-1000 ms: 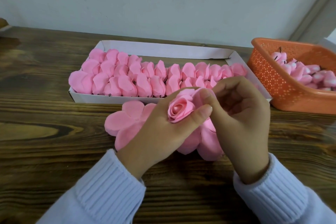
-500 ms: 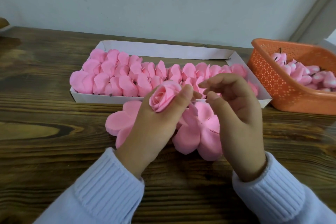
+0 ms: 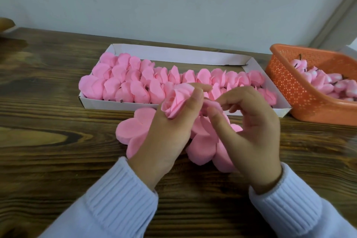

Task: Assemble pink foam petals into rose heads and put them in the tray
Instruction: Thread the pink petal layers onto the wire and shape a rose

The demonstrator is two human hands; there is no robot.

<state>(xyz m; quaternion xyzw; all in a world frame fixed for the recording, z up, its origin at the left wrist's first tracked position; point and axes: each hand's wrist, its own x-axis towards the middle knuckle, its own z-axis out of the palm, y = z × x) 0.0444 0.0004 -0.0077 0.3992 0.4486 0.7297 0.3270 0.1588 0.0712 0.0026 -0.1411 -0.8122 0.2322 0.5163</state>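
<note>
Now rose (image 3: 174,102) in left hand (image 3: 166,137), petal (image 3: 211,104) in right (image 3: 255,135).

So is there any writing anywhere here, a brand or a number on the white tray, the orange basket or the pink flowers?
None: nothing here can be read.
The white tray has blank walls, the orange basket shows only small holes, and the rose heads, the foam petals and the rose head held by the left hand are plain pink.

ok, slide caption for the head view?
Left hand grips a rose head; right hand pinches a petal, white tray behind.
</note>
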